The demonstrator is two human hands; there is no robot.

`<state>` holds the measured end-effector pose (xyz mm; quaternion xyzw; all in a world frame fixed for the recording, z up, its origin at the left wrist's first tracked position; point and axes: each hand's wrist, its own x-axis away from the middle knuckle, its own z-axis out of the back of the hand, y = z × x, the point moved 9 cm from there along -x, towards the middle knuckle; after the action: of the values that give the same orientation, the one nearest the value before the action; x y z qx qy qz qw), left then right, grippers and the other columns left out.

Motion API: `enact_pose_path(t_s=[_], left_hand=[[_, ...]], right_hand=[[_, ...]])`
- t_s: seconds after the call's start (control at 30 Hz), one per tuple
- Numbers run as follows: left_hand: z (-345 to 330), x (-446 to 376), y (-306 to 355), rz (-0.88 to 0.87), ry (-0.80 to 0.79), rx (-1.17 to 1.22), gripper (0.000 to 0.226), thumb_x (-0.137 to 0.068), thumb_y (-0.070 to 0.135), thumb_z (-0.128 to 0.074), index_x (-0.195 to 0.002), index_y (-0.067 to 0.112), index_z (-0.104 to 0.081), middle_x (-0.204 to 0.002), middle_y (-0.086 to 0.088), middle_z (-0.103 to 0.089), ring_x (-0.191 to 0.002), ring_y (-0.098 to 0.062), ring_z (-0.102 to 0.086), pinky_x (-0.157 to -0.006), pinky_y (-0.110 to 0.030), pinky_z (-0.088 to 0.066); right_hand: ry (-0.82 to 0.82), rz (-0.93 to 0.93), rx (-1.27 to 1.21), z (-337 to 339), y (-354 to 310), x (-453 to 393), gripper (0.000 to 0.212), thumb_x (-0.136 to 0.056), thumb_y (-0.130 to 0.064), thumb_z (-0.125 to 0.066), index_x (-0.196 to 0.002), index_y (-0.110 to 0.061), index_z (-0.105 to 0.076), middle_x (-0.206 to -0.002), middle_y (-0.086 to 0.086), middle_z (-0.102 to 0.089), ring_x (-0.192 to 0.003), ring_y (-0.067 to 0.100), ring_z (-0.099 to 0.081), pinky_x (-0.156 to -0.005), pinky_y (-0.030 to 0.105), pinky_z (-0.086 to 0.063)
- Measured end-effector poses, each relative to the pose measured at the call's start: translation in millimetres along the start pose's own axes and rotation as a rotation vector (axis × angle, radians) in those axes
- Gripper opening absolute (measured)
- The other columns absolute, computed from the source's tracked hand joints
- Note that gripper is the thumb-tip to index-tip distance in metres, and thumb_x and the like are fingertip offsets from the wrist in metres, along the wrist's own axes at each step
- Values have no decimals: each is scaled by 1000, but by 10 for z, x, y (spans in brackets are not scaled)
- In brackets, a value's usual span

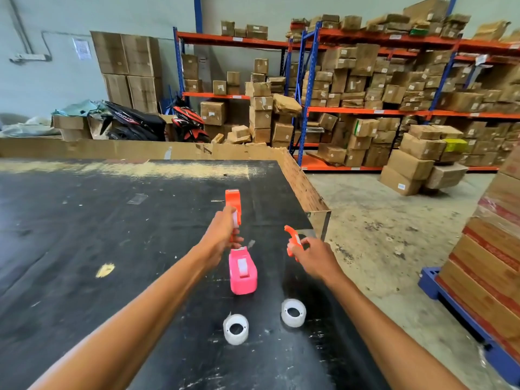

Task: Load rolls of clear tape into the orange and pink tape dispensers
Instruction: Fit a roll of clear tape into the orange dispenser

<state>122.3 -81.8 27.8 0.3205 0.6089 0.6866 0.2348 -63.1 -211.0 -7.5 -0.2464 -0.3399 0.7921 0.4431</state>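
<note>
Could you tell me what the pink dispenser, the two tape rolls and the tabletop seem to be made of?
The pink dispenser looks like moulded plastic: uniform bright colour, rounded edges, slight sheen. The two tape rolls appear to be clear film wound in layers, milky and translucent. The tabletop seems a black-coated board, matte, scuffed and scratched pale; its core material cannot be told.

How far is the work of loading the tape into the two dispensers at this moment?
Early stage. Done: the orange dispenser looks opened into two parts. In hand: the left hand holds its body, and the right hand holds the separated orange piece. Left: both clear tape rolls lie unloaded on the black table, and the pink dispenser stands untouched.
</note>
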Motion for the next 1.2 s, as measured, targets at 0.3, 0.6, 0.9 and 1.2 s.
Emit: enact_pose_path(t_s=[0.3,0.6,0.9,1.2], left_hand=[[-394,325,-384,139,-106,108,31,-91,37,-33,-75,14,-47,-58,-3,-41,-49,-17,-43,-50,-26,-33],[-1074,670,-422,34,-381,-179,53,-93,48,-21,-60,16,-49,-52,1,-56,-43,-9,-41,-45,-22,-30],[-1114,788,-440,51,-355,-233,56,-88,69,-23,-70,20,-42,-66,-1,-42,-48,-11,-30,-46,-23,-25],[-743,842,-392,-83,-303,-199,43,-93,51,-44,-79,17,-65,-49,15,-62,-61,-3,-54,-67,-25,-40]], right_hand=[[46,177,380,-331,-196,190,39,-90,-42,-51,-91,-6,-66,-96,11,-67,-98,24,-60,-70,34,-43],[-275,191,-474,102,-379,676,22,-87,-12,-64,-105,0,-67,-74,7,-68,-60,10,-62,-59,16,-52],[-396,-87,288,398,565,919,38,-70,-40,-78,-89,-9,-68,-69,-3,-58,-62,11,-51,-58,23,-39],[-373,162,450,31,63,967,58,-69,-51,-74,-117,-21,-62,-104,4,-67,-96,22,-62,-83,38,-52]])
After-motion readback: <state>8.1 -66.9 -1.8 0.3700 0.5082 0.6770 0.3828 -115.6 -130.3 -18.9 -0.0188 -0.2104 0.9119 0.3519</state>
